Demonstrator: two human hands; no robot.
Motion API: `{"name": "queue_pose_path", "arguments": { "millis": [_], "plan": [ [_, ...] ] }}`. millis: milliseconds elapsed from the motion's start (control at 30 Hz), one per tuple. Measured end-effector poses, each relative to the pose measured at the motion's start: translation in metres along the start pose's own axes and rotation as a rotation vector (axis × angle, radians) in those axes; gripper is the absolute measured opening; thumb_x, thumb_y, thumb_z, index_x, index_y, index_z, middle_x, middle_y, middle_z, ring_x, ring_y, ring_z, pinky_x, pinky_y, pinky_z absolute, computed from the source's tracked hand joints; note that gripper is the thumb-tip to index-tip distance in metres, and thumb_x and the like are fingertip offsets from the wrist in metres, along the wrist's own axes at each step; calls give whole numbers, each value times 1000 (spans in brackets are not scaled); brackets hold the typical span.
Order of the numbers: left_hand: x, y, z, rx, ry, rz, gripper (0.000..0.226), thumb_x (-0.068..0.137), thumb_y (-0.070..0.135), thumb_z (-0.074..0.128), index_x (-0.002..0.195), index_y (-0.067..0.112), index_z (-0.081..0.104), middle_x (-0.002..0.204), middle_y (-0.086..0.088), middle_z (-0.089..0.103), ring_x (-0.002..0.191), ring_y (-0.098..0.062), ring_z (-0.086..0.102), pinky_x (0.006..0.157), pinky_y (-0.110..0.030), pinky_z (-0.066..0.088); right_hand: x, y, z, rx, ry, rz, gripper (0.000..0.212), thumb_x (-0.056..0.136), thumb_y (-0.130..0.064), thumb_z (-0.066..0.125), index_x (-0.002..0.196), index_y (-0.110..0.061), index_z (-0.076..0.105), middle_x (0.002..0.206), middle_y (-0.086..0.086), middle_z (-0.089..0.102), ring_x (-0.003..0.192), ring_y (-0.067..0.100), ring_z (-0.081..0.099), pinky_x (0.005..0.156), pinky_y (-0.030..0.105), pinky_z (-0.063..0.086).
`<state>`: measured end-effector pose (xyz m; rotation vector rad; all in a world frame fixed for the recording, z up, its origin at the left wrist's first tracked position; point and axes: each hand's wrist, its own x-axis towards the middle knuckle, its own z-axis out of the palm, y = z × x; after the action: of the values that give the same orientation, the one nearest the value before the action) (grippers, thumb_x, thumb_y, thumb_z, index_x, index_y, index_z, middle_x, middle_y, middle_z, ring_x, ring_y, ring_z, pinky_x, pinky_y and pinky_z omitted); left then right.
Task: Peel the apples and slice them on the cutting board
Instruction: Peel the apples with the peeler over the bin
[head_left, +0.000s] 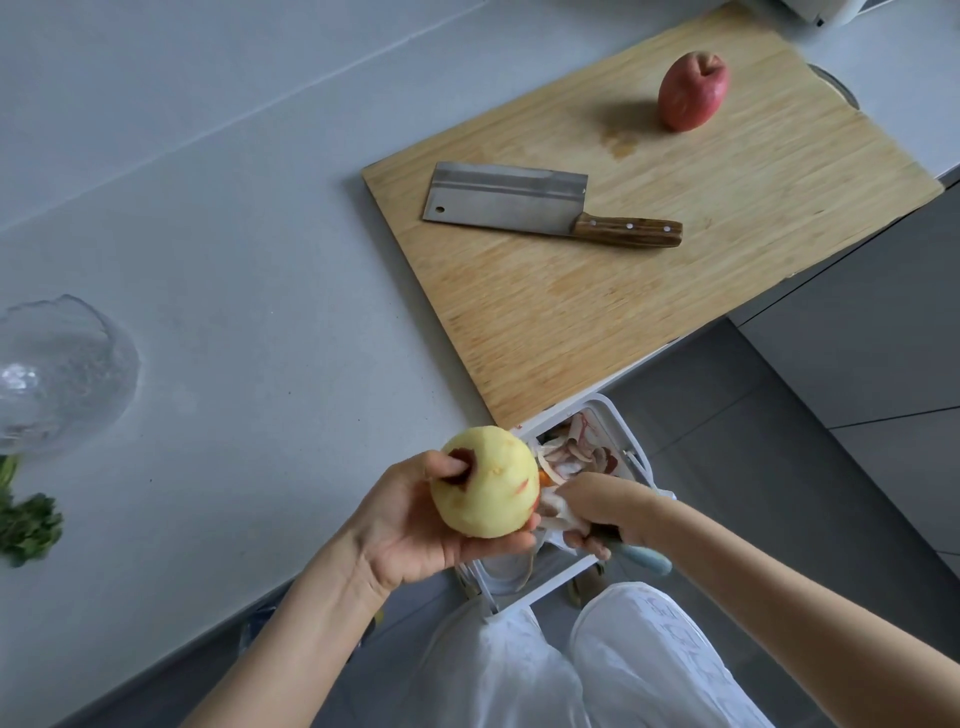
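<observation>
While I stand at the counter (234, 260), left hand (400, 530): cupped under the peeled apple (485, 480), fingers curled beneath it, thumb pressed into the stem dimple.
Peeled apple: in my left palm, pale yellow, with a few red flecks of skin on the side facing my right hand and a red patch around the dimple under my thumb.
Right hand (602, 512): just right of the apple, closed round the peeler (647, 558), whose pale blue handle sticks out of my fist toward me.
Peeler blade: hidden by my fingers; I cannot tell whether it touches the apple.
Bin (613, 415): directly below both hands, white-rimmed, with peels (571, 457) lying inside.
Board (597, 312): on the counter beyond my hands, its near corner just past the apple I hold.
Cleaver (509, 200): flat on the board, well beyond my grip, wooden handle pointing right.
Red apple (693, 91): unpeeled, at the board's far end, well apart from the cleaver.
Bowl (57, 374): clear glass, far to the left of my left hand.
Greens (28, 525): just beside the bowl, on its near side.
</observation>
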<state>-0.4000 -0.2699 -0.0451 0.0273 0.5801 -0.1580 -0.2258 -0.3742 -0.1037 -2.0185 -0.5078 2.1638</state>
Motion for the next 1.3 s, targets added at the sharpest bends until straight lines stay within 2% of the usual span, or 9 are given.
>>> {"name": "queue_pose_path", "arguments": {
  "millis": [133, 233, 400, 467, 600, 867, 1067, 1167, 1300],
  "plan": [
    [2, -1, 3, -81, 209, 28, 64, 40, 0, 88, 101, -7, 69, 106, -33, 60, 85, -46, 62, 61, -42, 56, -18, 0, -11, 377, -159, 33, 34, 98, -16, 28, 81, -7, 56, 45, 2, 39, 38, 12, 30, 44, 21, 27],
    [3, -1, 4, -125, 330, 44, 53, 47, 3, 83, 97, -10, 69, 103, -33, 61, 81, -44, 62, 58, -39, 55, -37, -6, -8, 473, 26, -158, 38, 102, -21, 31, 82, -5, 59, 49, 2, 43, 40, 12, 35, 45, 25, 30],
    [7, -9, 12, -163, 355, 65, 40, 67, 15, 60, 97, -11, 66, 100, -31, 62, 78, -43, 64, 69, -50, 56, -51, -17, 13, -363, 1007, -913, 33, 95, -32, 48, 68, -14, 50, 48, -6, 42, 45, 11, 37, 48, 28, 33],
    [8, -11, 13, -158, 361, 84, 46, 66, 15, 64, 108, -4, 61, 105, -29, 62, 85, -40, 64, 71, -47, 56, -49, -20, 15, -564, 1139, -1116, 36, 95, -29, 47, 65, -11, 54, 50, -3, 42, 46, 19, 38, 46, 29, 33],
    [11, -13, 13, -117, 400, 104, 52, 65, 19, 66, 113, 1, 59, 106, -25, 62, 90, -36, 62, 67, -42, 57, -51, -24, 16, -686, 1237, -1212, 38, 97, -26, 46, 62, -10, 53, 51, -2, 39, 47, 21, 36, 45, 31, 31],
    [-7, -3, 18, -129, 196, -29, 54, 36, 1, 82, 87, -14, 70, 88, -31, 63, 66, -40, 63, 55, -38, 57, -33, 7, -5, -540, 1113, -928, 37, 93, -37, 45, 67, -13, 55, 47, -8, 42, 43, 12, 37, 42, 25, 35],
    [-2, -9, 16, -129, 127, -48, 60, 47, 5, 83, 103, -8, 66, 100, -30, 60, 78, -41, 60, 65, -41, 55, -51, -22, 15, 168, 540, -893, 30, 95, -33, 44, 67, -22, 51, 53, -14, 47, 51, 1, 41, 52, 12, 33],
    [1, -11, 18, -201, 87, 6, 65, 52, 4, 81, 113, -7, 61, 110, -31, 57, 90, -43, 59, 76, -49, 55, -51, -26, 23, 274, 524, -905, 37, 97, -29, 43, 62, -19, 47, 52, -15, 41, 52, 1, 36, 53, 14, 31],
    [0, -12, 20, -254, 120, 38, 58, 51, -1, 79, 105, -14, 64, 110, -34, 57, 86, -45, 60, 79, -50, 52, -42, -19, 27, 180, 706, -926, 41, 98, -34, 47, 65, -11, 52, 54, -2, 45, 54, 6, 42, 54, 29, 37]
  ]
}}
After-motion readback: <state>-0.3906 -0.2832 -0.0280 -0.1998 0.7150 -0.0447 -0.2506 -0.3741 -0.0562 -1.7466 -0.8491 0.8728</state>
